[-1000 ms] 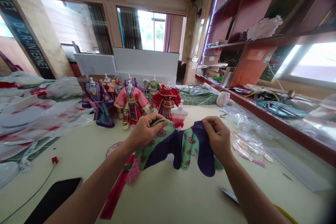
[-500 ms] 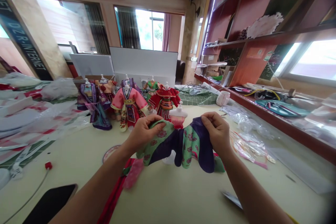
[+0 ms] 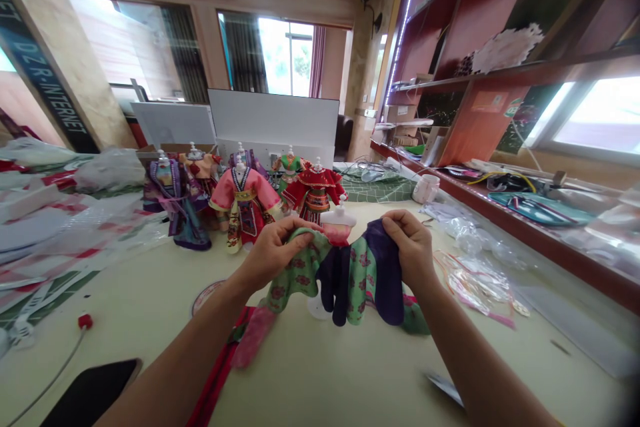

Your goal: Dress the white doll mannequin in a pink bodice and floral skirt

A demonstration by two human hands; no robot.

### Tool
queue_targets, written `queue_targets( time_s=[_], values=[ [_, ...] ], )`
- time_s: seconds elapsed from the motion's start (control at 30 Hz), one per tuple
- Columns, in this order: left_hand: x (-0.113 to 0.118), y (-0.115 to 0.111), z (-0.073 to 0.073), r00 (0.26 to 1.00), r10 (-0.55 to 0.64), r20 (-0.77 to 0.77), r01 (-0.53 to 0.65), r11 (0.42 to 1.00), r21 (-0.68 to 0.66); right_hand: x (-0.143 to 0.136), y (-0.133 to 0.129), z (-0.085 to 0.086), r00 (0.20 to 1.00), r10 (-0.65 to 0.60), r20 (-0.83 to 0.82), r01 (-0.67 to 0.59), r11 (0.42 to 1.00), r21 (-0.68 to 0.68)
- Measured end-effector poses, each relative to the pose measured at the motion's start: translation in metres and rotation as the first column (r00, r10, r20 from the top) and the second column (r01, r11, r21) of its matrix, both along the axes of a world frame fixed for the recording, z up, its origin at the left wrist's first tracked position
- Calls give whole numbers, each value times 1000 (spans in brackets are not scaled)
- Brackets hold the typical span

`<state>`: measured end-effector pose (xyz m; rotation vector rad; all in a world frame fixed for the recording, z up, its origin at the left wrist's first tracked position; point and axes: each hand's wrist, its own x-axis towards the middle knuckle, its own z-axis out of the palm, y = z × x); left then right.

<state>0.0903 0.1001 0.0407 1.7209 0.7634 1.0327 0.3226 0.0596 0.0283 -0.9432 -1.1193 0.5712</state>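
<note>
A small green floral and purple doll garment hangs between my hands, spread in front of a white doll stand with a pinkish-red band. My left hand pinches its green left part between thumb and fingers. On the other side, my right hand pinches the purple upper edge. Below the garment shows the stand's white base. Pink fabric and a red strip lie on the table under my left forearm. The fingertips behind the cloth are hidden.
Several dressed doll stands, one in a pink robe, stand at the back. A phone and a cable with a red tip lie left. A metal blade is near my right forearm. Plastic bags and a white jar sit right.
The garment's left part has drooped and folded, so more green and less purple shows there. Both hands keep their pinch and have shifted only slightly.
</note>
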Motion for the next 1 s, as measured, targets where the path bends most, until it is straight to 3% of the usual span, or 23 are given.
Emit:
queue_targets(
  time_s=[0.37,0.8,1.0],
  values=[
    [4,7,-6,993,-47,112,59,993,-99,1,5,-4,995,102,9,-102,995,-11],
    [0,14,-10,989,-63,136,73,995,-73,2,-4,6,969,245,-8,-245,969,-7],
    [-2,13,-8,987,-91,130,97,994,-41,1,-6,13,971,239,25,-239,971,5]
  ],
)
